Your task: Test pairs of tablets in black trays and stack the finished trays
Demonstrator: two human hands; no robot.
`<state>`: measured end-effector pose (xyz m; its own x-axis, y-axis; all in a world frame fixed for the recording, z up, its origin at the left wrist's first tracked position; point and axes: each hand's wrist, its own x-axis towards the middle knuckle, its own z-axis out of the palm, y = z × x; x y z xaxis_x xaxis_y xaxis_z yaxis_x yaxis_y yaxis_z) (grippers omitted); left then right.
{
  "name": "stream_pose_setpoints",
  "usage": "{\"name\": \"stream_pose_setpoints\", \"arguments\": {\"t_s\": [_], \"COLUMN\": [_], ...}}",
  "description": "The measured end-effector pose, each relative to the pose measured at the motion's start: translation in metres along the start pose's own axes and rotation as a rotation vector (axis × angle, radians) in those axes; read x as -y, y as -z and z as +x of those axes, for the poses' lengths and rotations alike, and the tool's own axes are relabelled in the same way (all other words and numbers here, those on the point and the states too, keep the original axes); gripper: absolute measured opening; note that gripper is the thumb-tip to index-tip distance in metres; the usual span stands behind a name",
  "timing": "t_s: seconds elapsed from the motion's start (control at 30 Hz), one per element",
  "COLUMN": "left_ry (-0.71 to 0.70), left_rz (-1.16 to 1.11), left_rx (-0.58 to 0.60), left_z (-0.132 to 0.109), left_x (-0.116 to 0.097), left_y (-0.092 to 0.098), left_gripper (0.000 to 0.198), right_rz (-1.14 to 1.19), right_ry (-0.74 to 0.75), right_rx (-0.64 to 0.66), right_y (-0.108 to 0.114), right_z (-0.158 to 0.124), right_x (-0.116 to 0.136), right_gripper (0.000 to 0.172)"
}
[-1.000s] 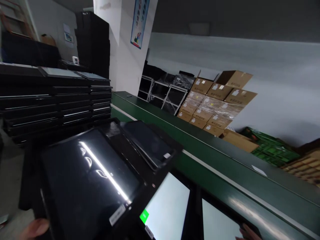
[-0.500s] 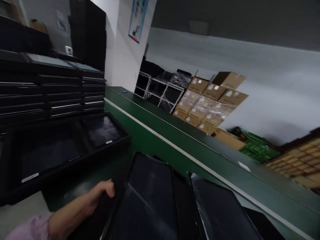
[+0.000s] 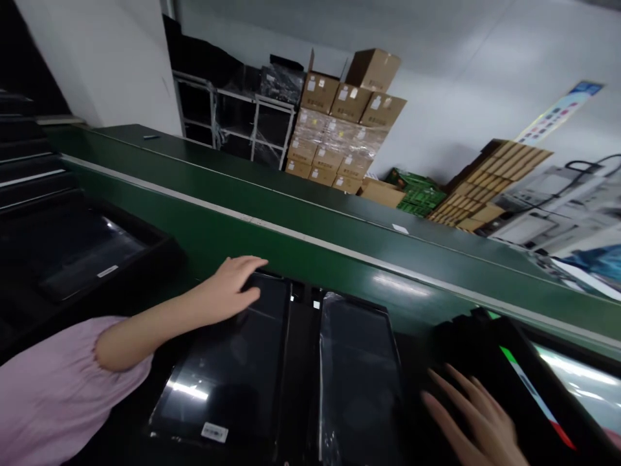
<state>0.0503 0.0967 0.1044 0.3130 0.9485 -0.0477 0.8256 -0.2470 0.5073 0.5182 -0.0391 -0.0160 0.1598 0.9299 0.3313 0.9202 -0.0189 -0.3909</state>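
Two dark, glossy flat panels lie side by side in a black tray in front of me. The left panel (image 3: 233, 369) has a small white barcode label near its lower edge; clear film wraps the right panel (image 3: 359, 375). My left hand (image 3: 233, 288), in a pink sleeve, is at the left panel's top edge with thumb and fingers apart, holding nothing. To the right of the film-wrapped panel, my right hand (image 3: 473, 414) has its fingers spread over black material, also with nothing held.
Another black tray with a labelled panel (image 3: 92, 249) sits at the left, below stacked trays. A lit screen (image 3: 582, 382) stands at the right. Beyond the green bench (image 3: 320, 233) are cartons (image 3: 339, 129), green crates (image 3: 417, 191) and metal shelves (image 3: 237, 113).
The view has swung right, bringing the lit screen and my right hand into sight. My left hand has gone from beside the left panel to its top edge. That panel's label now shows.
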Motion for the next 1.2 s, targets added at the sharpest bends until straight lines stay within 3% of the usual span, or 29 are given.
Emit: {"name": "stream_pose_setpoints", "arguments": {"t_s": [0.1,0.2,0.27,0.47,0.83,1.0,1.2], "left_ry": [-0.086,-0.139,-0.147,-0.114,-0.004,-0.027,-0.100], "left_rz": [0.143,0.209,0.246,0.300,0.324,0.375,0.388], "left_rx": [0.119,0.126,0.124,0.172,0.271,0.226,0.168], "left_z": [0.041,0.068,0.077,0.079,0.088,0.090,0.089], "left_x": [-0.027,-0.040,-0.042,-0.047,-0.050,-0.052,-0.055], "left_y": [-0.031,-0.056,-0.062,-0.053,-0.050,-0.053,-0.056], "left_gripper": [0.068,0.060,0.052,0.060,0.076,0.072,0.054], "right_rz": [0.114,0.192,0.198,0.167,0.185,0.208,0.332], "right_ry": [-0.027,0.009,0.024,0.055,-0.042,-0.064,-0.158], "right_rx": [0.069,-0.018,-0.061,-0.110,-0.115,-0.128,-0.080], "right_y": [-0.031,-0.052,-0.057,-0.050,-0.042,-0.038,-0.029], "right_z": [0.036,0.060,0.065,0.060,0.069,0.070,0.071], "right_x": [0.034,0.060,0.067,0.074,0.085,0.085,0.082], "right_gripper": [0.073,0.080,0.079,0.064,0.062,0.056,0.049]}}
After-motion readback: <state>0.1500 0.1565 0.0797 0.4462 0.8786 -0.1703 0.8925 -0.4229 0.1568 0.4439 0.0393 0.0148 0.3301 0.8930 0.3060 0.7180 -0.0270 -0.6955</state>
